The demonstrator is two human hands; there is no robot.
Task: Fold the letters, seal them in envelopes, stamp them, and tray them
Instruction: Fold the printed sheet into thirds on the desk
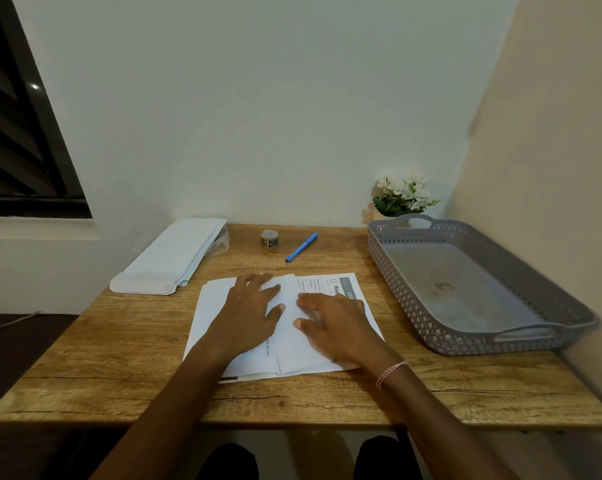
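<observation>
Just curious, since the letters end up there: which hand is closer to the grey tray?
The right hand. It presses the letter just left of the grey tray; the left hand lies farther left on the same letter.

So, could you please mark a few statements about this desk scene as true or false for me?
1. The left hand and right hand both rest on the white printed paper sheets. True.
2. The grey perforated plastic tray is stacked full. False: no mail lies in it.
3. The blue pen lies right of the small tape roll. True.
4. The stack of white envelopes lies at the table's right edge. False: it lies at the far left of the wooden table.
</observation>
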